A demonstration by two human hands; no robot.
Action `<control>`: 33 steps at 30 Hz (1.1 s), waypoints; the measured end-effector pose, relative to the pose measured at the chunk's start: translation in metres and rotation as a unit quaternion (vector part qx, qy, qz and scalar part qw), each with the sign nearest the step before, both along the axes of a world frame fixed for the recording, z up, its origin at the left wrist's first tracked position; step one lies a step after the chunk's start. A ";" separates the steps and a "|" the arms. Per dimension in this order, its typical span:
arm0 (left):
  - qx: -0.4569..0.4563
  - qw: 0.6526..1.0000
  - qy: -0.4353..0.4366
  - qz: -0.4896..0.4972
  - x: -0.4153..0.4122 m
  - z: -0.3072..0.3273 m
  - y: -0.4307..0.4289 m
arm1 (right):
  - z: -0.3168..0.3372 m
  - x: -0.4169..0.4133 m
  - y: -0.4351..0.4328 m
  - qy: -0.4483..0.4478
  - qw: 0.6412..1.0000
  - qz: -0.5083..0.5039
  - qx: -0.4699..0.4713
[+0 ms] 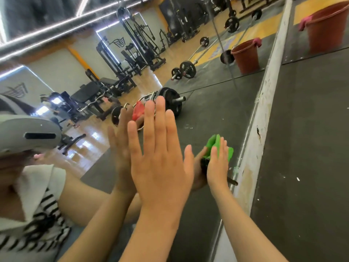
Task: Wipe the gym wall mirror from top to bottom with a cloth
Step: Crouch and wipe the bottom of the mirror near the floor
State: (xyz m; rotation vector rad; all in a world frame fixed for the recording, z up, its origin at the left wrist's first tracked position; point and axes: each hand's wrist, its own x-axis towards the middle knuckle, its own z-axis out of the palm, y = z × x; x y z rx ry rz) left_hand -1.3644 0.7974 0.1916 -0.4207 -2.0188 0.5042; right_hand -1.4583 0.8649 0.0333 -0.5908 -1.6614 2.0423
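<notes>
The wall mirror [207, 114] fills the left and middle of the head view and reflects the gym. My left hand [160, 157] lies flat on the glass with straight, spread fingers, meeting its own reflection. To its right, my right hand [217, 167] presses a bunched green cloth [212, 143] against the glass with straight fingers. The cloth sits close to the mirror's lower edge, beside the white wall strip [264, 110].
A red-brown bucket [328, 25] with a pink rag on its rim stands on the dark rubber floor [302, 148] by the wall, and it also shows in the mirror. Barbells, weight plates and benches appear only as reflections. A small dark fitting [232, 182] sticks out at the mirror's edge.
</notes>
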 end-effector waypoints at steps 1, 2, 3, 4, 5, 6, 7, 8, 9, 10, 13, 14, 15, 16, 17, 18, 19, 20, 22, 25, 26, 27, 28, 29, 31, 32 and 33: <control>0.001 1.000 -0.003 -0.001 -0.008 0.002 0.005 | 0.024 0.003 -0.003 0.050 0.998 -0.004 0.040; 0.002 1.000 0.000 0.015 -0.015 0.004 0.008 | 0.046 0.008 -0.008 0.101 0.990 -0.006 0.097; -0.001 0.999 0.005 0.041 -0.021 0.004 0.008 | 0.065 0.013 -0.013 0.149 0.977 -0.005 0.155; -0.011 0.998 0.010 0.067 -0.025 0.004 0.008 | 0.077 0.017 -0.015 0.189 0.962 0.009 0.197; -0.017 0.996 0.014 0.088 -0.027 0.004 0.008 | 0.081 0.020 -0.014 0.217 0.950 0.030 0.224; -0.019 0.995 0.016 0.092 -0.028 0.003 0.008 | 0.078 0.018 -0.007 0.234 0.939 0.048 0.246; -0.018 0.996 0.019 0.090 -0.029 0.002 0.008 | 0.070 0.012 0.003 0.236 0.933 0.056 0.265; -0.015 0.996 0.017 0.087 -0.029 0.001 0.009 | 0.063 0.005 0.013 0.219 0.935 0.065 0.272; -0.017 0.996 0.019 0.086 -0.029 0.001 0.009 | 0.058 -0.001 0.021 0.189 0.944 0.075 0.259; -0.022 0.995 0.024 0.090 -0.029 0.001 0.008 | 0.056 -0.006 0.025 0.158 0.955 0.083 0.235; -0.018 0.995 0.023 0.097 -0.030 0.000 0.008 | 0.069 0.001 0.013 0.142 0.965 0.088 0.204; -0.012 0.995 0.020 0.098 -0.029 -0.001 0.008 | 0.073 0.008 0.007 0.159 0.959 0.093 0.216; -0.007 0.995 0.018 0.098 -0.029 -0.001 0.008 | 0.074 0.013 0.004 0.178 0.951 0.102 0.231; -0.004 0.995 0.017 0.096 -0.028 0.000 0.008 | 0.074 0.017 0.006 0.190 0.943 0.116 0.246; -0.001 0.996 0.018 0.093 -0.028 0.000 0.009 | 0.074 0.016 0.012 0.192 0.936 0.130 0.264; 0.003 0.996 0.019 0.087 -0.028 0.000 0.009 | 0.074 0.012 0.020 0.182 0.932 0.139 0.281; 0.006 0.996 0.020 0.082 -0.028 0.001 0.010 | 0.075 0.005 0.029 0.160 0.933 0.145 0.288; 0.009 0.997 0.022 0.078 -0.028 0.001 0.011 | 0.078 -0.001 0.036 0.130 0.940 0.151 0.277; 0.014 0.997 0.028 0.073 -0.029 0.001 0.011 | 0.087 -0.008 0.040 0.078 0.960 0.157 0.217; 0.014 0.997 0.030 0.075 -0.029 -0.001 0.010 | 0.098 0.007 0.017 0.096 0.963 0.132 0.215; 0.012 0.996 0.030 0.078 -0.030 -0.001 0.010 | 0.098 0.013 0.010 0.121 0.957 0.125 0.233; 0.009 0.996 0.030 0.080 -0.030 -0.001 0.009 | 0.097 0.017 0.006 0.145 0.951 0.127 0.241; 0.008 0.996 0.030 0.081 -0.030 -0.001 0.009 | 0.094 0.019 0.006 0.162 0.947 0.136 0.241; 0.009 0.996 0.030 0.079 -0.030 -0.002 0.009 | 0.092 0.018 0.009 0.173 0.945 0.147 0.233; 0.013 0.997 0.031 0.072 -0.030 -0.002 0.010 | 0.088 0.013 0.015 0.186 0.945 0.165 0.212; 0.016 0.997 0.031 0.070 -0.030 -0.002 0.009 | 0.086 0.011 0.017 0.192 0.946 0.167 0.201; 0.018 0.997 0.033 0.069 -0.030 -0.001 0.009 | 0.085 0.009 0.018 0.193 0.949 0.166 0.188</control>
